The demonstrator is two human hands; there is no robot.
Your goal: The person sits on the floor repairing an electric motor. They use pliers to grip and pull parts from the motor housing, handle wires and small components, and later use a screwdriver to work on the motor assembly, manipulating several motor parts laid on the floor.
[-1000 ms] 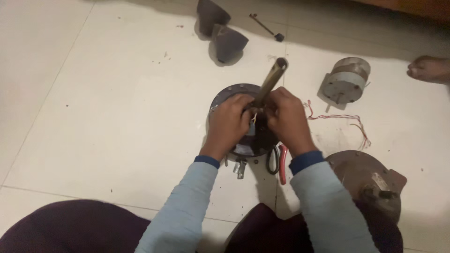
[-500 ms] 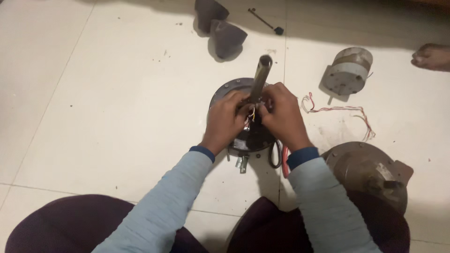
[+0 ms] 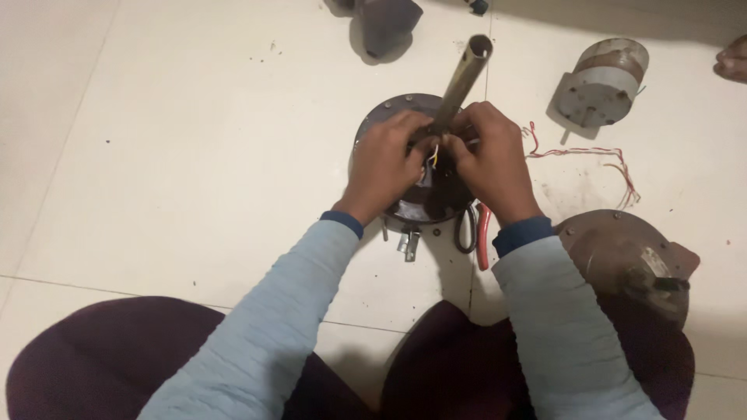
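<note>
Sitting just above the middle of the frame, on the pale tiled floor (image 3: 179,155): a dark round metal motor housing (image 3: 393,109) with bolts along its rim. Rising from its centre and leaning toward the upper right: a dull brass-coloured hollow metal rod (image 3: 462,82), open end uppermost.

Resting on the housing's left half: the left hand (image 3: 385,167), fingers curled and pinching thin yellow and white wires (image 3: 433,155) at the base of the rod. Meeting it from the right: the right hand (image 3: 489,159), fingers likewise bent and closed around the same bundle, fingertips of both hands almost touching.

Lying below the housing, between the two wrists: pliers with one red and one black handle (image 3: 476,233), and beside them a small grey metal bracket (image 3: 408,244). Standing at upper right: a grey cylindrical motor part (image 3: 599,84), with loose red wires (image 3: 599,159) trailing on the floor below it. Sitting at lower right, against the right sleeve: a rusty brown domed metal cover (image 3: 622,257). Cut off by the top edge: a dark grey cone-shaped piece (image 3: 387,27). Filling the bottom of the frame: light blue sleeves and dark maroon trousers.
</note>
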